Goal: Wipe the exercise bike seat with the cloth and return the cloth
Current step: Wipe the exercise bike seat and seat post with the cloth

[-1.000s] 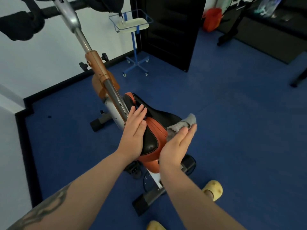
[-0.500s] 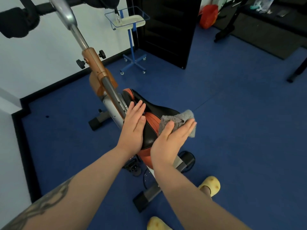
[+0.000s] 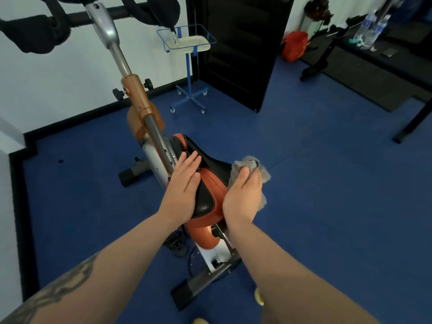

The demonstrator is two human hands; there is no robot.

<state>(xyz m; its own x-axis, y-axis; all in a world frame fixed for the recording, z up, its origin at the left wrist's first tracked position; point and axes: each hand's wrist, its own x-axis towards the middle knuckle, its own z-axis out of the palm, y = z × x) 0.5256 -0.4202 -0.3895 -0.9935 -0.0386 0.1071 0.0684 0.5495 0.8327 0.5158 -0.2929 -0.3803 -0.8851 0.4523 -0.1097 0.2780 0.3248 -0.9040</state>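
The blue floor (image 3: 327, 183) carries the exercise bike (image 3: 149, 127) near its left edge. A wheeled blue stand (image 3: 189, 99) stands beyond, by the wall.

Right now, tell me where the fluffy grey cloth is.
The grey cloth is under the right hand, pressed against the right side of the orange-and-black bike seat.

One exercise bike (image 3: 149, 136) with one seat (image 3: 208, 183), one grey cloth (image 3: 251, 169), and two hands. One blue wheeled stand (image 3: 188, 66), one red bag (image 3: 294, 45), and two water bottles (image 3: 371, 29) stand farther off.

Orange-and-black seat (image 3: 208, 183), grey cloth (image 3: 253, 169), blue floor (image 3: 327, 183)
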